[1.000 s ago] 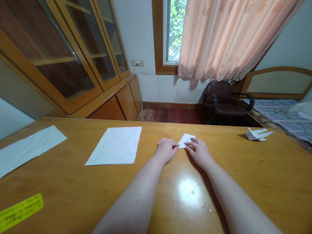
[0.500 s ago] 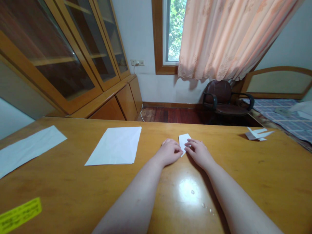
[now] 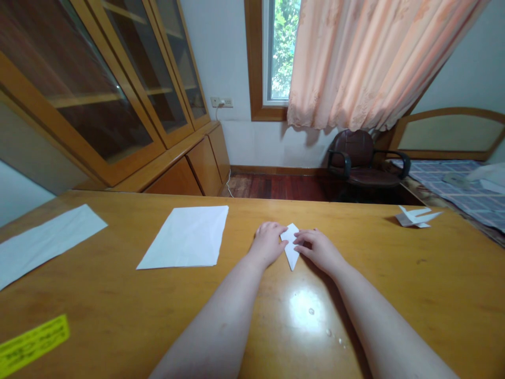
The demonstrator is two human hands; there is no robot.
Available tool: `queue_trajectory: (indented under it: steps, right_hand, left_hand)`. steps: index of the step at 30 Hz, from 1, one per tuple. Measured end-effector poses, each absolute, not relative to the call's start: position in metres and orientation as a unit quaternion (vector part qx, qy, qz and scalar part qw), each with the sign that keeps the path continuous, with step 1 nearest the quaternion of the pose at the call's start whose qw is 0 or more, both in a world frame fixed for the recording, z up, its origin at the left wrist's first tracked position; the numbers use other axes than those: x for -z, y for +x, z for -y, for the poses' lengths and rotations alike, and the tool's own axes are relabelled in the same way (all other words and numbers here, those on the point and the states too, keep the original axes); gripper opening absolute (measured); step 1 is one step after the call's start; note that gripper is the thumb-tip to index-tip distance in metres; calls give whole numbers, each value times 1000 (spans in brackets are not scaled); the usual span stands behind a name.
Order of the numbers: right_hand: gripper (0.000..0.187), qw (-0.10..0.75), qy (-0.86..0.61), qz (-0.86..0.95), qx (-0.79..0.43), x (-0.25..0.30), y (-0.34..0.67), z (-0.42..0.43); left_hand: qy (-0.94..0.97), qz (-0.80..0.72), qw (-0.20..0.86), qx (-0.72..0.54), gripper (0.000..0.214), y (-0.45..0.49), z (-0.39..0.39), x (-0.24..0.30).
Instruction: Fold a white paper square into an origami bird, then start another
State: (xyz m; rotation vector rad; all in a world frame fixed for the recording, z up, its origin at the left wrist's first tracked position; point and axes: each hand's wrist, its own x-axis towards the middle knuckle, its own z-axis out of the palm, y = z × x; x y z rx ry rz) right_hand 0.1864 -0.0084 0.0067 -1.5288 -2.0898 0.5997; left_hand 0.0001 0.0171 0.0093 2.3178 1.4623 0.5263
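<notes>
A small piece of white folded paper (image 3: 292, 257) lies on the table between my two hands. It is kite-shaped, with its long point towards me and a shorter peak at the far end. My left hand (image 3: 267, 243) holds the left edge, its thumb and index finger on the paper. From the other side, my right hand (image 3: 319, 249) has its thumb and fingertips at the right edge. Part of each side edge is hidden under the fingers.
On the wooden table (image 3: 189, 321) lie a white paper sheet (image 3: 185, 237), a long white strip (image 3: 47, 242) and a yellow label (image 3: 33, 345). A folded paper figure (image 3: 416, 217) stands far right. Beyond the table are a chair (image 3: 355, 158) and a glass-door cabinet (image 3: 118, 168).
The folded paper has shifted slightly towards me and now shows a kite outline with a pointed far end. My fingers have moved from its near part to its two sides.
</notes>
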Motion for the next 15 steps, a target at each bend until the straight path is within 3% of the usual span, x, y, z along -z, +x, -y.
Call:
queue_trajectory:
  steps: [4, 10, 15]
  right_hand:
    - [14, 239, -558, 765, -216, -8, 185, 9]
    - [51, 250, -582, 749, -196, -1, 187, 6]
    - [59, 259, -592, 737, -199, 5, 188, 5]
  left_hand:
    - [803, -545, 166, -178, 42, -2, -19, -4]
    - [803, -524, 204, -200, 37, 0, -18, -10]
    - [805, -484, 261, -223, 29, 2, -16, -17]
